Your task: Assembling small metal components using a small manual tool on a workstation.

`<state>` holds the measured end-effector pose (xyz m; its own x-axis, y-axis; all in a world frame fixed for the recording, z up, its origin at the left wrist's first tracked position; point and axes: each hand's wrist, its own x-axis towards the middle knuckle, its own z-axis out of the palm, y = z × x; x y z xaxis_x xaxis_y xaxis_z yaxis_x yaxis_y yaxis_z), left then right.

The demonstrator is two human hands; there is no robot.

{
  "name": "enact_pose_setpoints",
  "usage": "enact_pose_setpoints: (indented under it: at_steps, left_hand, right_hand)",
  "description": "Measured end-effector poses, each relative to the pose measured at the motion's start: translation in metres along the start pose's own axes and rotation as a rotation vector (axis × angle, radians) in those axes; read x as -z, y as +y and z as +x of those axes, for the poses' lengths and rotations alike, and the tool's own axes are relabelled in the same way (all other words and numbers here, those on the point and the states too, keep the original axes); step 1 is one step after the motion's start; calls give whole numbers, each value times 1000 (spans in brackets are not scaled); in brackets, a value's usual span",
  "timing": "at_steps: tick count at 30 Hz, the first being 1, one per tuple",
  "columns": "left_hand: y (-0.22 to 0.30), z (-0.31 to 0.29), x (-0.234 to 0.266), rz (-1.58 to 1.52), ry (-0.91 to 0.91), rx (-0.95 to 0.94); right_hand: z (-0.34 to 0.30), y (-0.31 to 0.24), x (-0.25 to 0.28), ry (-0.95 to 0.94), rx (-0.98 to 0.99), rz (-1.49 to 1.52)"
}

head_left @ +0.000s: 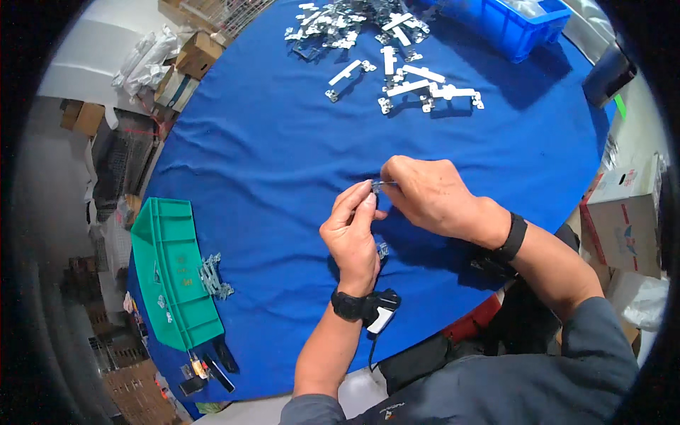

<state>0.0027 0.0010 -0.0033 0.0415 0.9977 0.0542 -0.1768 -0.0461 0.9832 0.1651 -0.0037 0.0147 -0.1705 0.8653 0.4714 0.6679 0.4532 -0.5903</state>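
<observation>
Above blue cloth point(262, 163), your left hand point(354, 241) pinched a small metal part point(376, 188), which needed holding still while your right hand point(435, 198) clamped its fingers on a thin piece point(387, 183) beside it.

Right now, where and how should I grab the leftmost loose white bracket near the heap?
Probably pinch the bracket mid-length, across the long edges of its narrow white bar, coming from the near left: it lies slantwise, the heap beyond, other brackets to its right.
</observation>
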Motion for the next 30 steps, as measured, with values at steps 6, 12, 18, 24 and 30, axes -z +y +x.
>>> enact_pose_setpoints:
  at_steps: [6,12,18,24,30]
  left_hand:
    - [5,-2,-1,78,26,39]
    - [5,-2,0,70,41,61]
    - [2,-1,-3,51,18,19]
    - [-1,-1,2,33,-1,30]
    - [2,-2,-1,62,-27,2]
  right_hand:
    - [-2,2,0,-2,32,-143]
    - [0,0,2,-40,-23,-42]
    - [-3,3,0,-55,6,-134]
    - [0,2,1,-3,10,-78]
    - [-1,1,3,-106,-17,-129]
